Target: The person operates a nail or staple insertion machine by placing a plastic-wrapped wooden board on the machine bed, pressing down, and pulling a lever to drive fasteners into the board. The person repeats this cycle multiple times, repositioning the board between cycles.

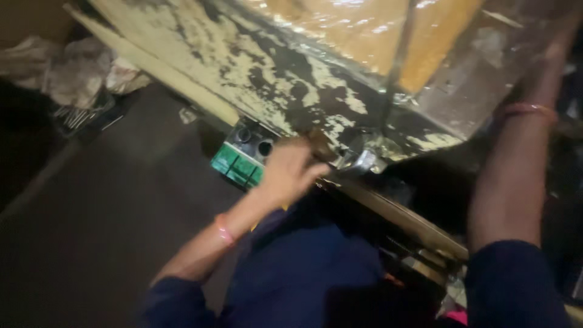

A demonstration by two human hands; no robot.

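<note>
My left hand (290,171) is closed around a small brown handle-like object (318,143) at the front edge of a worn workbench (255,67) with peeling yellowish paint. A shiny metal piece (363,161) lies just right of it on the bench edge. My right arm (516,164) reaches up to the far right; its hand (562,42) rests near a clear plastic-covered sheet (467,79) at the top right, blurred. Both arms wear dark blue sleeves and a thin bracelet.
A green box with round holes (240,159) sits under the bench edge by my left hand. Crumpled cloth or plastic (73,70) lies at the upper left above some metal rods (79,115). Dark floor (103,212) fills the left side. An orange panel (364,30) lies under the plastic.
</note>
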